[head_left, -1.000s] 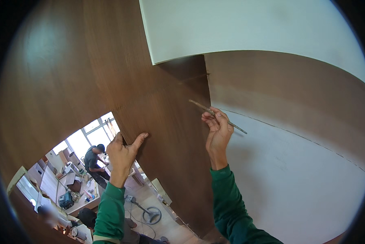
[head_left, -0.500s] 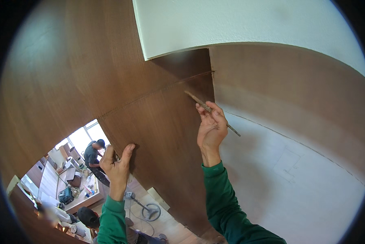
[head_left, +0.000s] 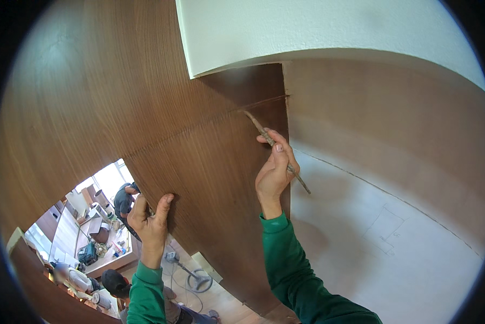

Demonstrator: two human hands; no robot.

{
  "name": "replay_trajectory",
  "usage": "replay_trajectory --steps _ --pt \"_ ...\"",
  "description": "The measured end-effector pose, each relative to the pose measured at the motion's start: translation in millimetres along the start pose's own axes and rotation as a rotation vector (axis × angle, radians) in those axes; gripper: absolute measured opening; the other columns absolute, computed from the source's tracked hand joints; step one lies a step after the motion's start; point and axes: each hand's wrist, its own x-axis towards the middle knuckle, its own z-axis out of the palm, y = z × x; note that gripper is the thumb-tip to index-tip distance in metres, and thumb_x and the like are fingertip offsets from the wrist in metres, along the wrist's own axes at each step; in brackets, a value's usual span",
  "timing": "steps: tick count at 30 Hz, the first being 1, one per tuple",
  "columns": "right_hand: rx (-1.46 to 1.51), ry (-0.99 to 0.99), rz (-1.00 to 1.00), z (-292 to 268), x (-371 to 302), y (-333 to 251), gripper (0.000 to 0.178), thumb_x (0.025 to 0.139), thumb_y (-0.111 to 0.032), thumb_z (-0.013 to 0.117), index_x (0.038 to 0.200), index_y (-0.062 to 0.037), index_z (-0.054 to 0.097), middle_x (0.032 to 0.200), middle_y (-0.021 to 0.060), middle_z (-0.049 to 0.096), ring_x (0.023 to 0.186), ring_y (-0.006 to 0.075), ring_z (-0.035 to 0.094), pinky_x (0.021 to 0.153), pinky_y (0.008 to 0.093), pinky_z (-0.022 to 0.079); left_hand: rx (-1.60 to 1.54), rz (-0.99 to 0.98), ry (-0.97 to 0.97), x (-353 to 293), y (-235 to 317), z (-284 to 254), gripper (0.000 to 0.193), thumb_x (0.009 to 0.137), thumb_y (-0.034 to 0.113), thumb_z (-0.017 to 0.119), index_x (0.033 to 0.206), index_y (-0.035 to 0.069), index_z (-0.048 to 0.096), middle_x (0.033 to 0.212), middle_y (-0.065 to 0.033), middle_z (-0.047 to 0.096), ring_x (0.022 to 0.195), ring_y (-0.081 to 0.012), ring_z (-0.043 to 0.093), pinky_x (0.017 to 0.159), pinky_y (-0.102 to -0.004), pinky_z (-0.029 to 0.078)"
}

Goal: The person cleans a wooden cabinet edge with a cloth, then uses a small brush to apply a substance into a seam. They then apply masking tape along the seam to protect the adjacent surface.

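On the far left, a workbench is seen, on which a dark green object and small containers are placed. On the pale floor, to its right, a ring-shaped tool is laid.

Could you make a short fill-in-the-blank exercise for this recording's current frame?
The slim brush-like tool is in the person's ____ hand.
The left hand is at the edge of the brown wood panel, its ____ over the front face.
Both of the person's sleeves are ____.

Missing words: right; thumb; green.
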Motion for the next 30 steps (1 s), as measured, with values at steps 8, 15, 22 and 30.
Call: replay_trajectory --steps 8,15,22,30 --pt "-0.036 0.040 -0.055 8.1 -5.7 7.3 0.030 0.092 -0.011 0.050 0.104 0.0099 0.066 0.104 0.0187 0.066 0.091 0.0267 0.065 0.092 0.0394 0.048 0.000 -0.007 0.001 0.3 2.0 -1.9 0.029 0.087 0.025 0.074 0.094 -0.003 0.067 0.085 -0.0077 0.070 0.075 -0.0133 0.060 0.071 -0.0293 0.048" --pt "-0.102 0.017 -0.084 4.0 -7.0 12.5 0.031 0.092 -0.010 0.048 0.107 0.0111 0.064 0.106 0.0194 0.066 0.092 0.0276 0.065 0.093 0.0386 0.046 0.014 -0.010 0.002 -1.7 -2.5 -2.5 0.030 0.087 0.025 0.074 0.096 -0.002 0.068 0.087 -0.0075 0.070 0.076 -0.0133 0.061 0.071 -0.0286 0.048" --pt "-0.070 0.028 -0.038 9.6 -8.1 5.1 0.031 0.092 -0.011 0.049 0.107 0.0108 0.065 0.109 0.0194 0.065 0.093 0.0288 0.065 0.095 0.0382 0.045 0.007 -0.012 0.002 -1.5 0.2 -1.8 0.030 0.087 0.026 0.075 0.096 -0.001 0.069 0.089 -0.0070 0.070 0.077 -0.0127 0.061 0.072 -0.0283 0.049" --pt "-0.098 0.027 -0.069 6.8 -7.9 10.8 0.029 0.093 -0.010 0.050 0.107 0.0099 0.066 0.110 0.0181 0.065 0.094 0.0291 0.065 0.096 0.0383 0.044 -0.005 0.080 0.076 -0.6 -2.8 4.2 0.033 0.081 0.024 0.081 0.086 -0.004 0.063 0.069 -0.0050 0.061 0.060 -0.0094 0.050 0.057 -0.0241 0.041"
